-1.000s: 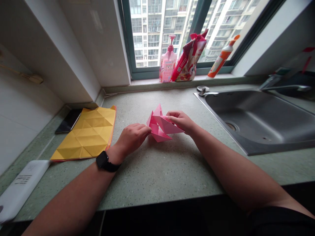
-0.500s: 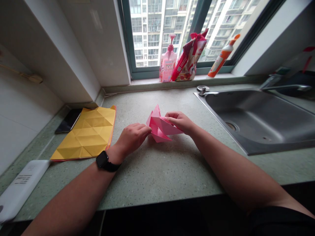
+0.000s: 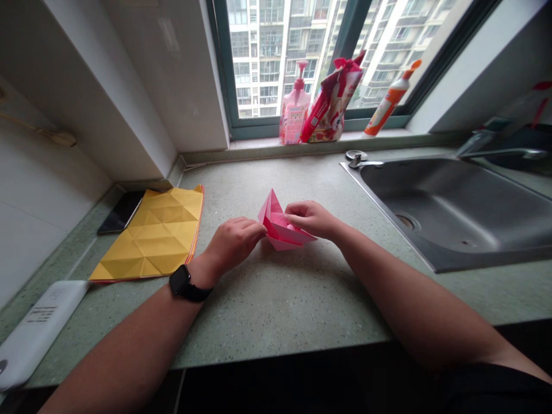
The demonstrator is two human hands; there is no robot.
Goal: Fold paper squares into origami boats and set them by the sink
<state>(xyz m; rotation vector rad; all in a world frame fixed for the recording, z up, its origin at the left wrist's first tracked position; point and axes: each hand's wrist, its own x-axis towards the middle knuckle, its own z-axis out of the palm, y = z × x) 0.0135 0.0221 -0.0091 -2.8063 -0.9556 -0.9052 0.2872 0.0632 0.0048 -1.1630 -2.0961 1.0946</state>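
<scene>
A pink folded paper (image 3: 282, 231), shaped with pointed flaps like a small boat, is held low over the middle of the counter. My left hand (image 3: 236, 238), with a black watch (image 3: 180, 280) on its wrist, pinches the paper's left corner between thumb and fingers. On the other side, my right hand (image 3: 313, 219) has its fingers closed at the upper right flap, the thumb reaching toward the inside of the folds. The fingertips of the right hand are partly hidden by the paper.
Creased yellow paper sheets (image 3: 155, 233) lie at the left, partly over a dark phone (image 3: 121, 213). Near the front left is a white device (image 3: 38, 328). A steel sink (image 3: 466, 213) is at the right. A pink pump bottle (image 3: 294, 115), red bag (image 3: 332, 106) and orange bottle (image 3: 388, 103) line the windowsill.
The long right flap of the pink paper has come down and toward me, and its peak sits slightly lower. My right hand has shifted a little left; my left hand keeps its pinch.
</scene>
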